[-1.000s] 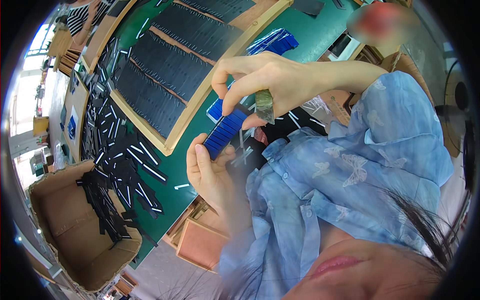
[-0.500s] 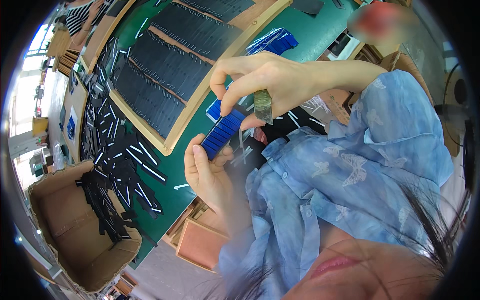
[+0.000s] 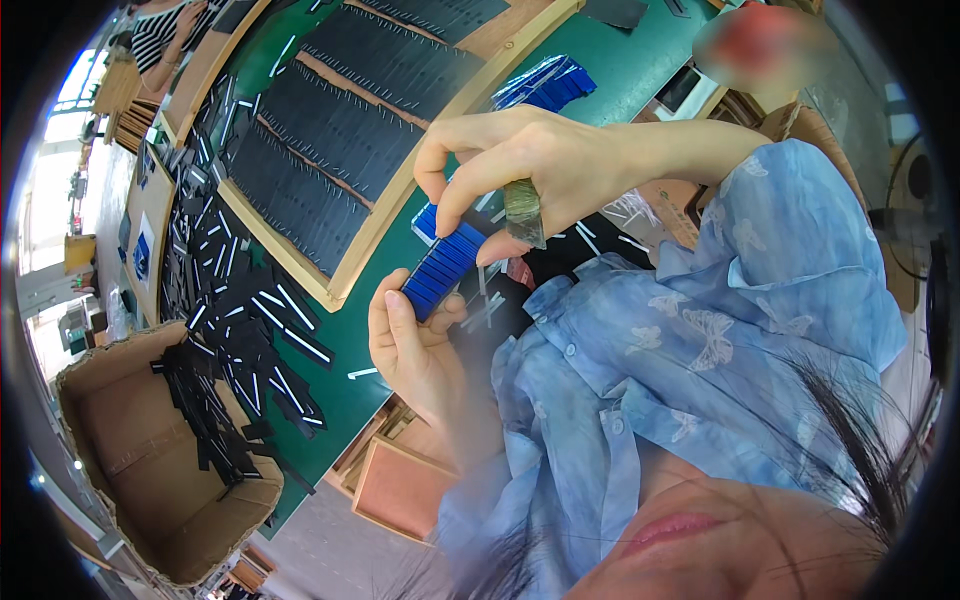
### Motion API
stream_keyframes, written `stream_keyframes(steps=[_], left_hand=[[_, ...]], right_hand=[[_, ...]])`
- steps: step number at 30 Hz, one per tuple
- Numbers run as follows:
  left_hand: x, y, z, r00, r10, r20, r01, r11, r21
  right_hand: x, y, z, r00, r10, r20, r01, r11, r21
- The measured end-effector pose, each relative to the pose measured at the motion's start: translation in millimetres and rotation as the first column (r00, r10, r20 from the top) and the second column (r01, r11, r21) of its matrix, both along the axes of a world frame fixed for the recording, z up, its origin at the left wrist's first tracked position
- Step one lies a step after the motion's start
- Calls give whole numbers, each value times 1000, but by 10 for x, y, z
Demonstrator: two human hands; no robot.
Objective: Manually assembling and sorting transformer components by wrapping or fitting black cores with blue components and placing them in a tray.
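Observation:
A dark blue stack of thin flat pieces (image 3: 441,270), set side by side with dark lines between them, is held up in front of me, tilted. At its lower left end, my left hand (image 3: 415,345) grips it between thumb and fingers. My right hand (image 3: 530,165) pinches the upper right end with thumb and fingertips. A greenish, tape-wrapped flat piece (image 3: 524,212) lies against the fingers of that hand; its kind is not plain. Just behind the stack, another blue bundle (image 3: 427,220) is partly hidden.
A wooden-edged tray (image 3: 385,215) holds rows of black strips on the green table (image 3: 350,345). Loose black and white strips (image 3: 265,330) are heaped left of it. A cardboard box (image 3: 150,440) stands nearer left, and a wrapped blue bundle (image 3: 550,85) lies farther back. Another person (image 3: 160,45) is at far left.
My right fingertips have shifted very slightly left and down on the stack. The left hand keeps almost the same place and grip.

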State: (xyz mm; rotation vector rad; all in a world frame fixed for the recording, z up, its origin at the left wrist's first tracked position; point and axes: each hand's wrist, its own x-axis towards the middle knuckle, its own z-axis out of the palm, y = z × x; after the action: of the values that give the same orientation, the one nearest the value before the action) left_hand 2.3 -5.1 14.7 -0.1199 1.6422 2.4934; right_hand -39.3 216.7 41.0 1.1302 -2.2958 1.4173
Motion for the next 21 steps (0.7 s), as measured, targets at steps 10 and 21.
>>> stream_keyframes(steps=[10, 21], left_hand=[[-1, -3, -9, 1000, 22, -8, -23, 999, -38], [-1, -44, -6, 1000, 8, 10, -7, 1000, -6]], right_hand=[[8, 9, 2, 1000, -11, -6, 11, 1000, 24], [-3, -33, -12, 999, 28, 21, -28, 999, -23]])
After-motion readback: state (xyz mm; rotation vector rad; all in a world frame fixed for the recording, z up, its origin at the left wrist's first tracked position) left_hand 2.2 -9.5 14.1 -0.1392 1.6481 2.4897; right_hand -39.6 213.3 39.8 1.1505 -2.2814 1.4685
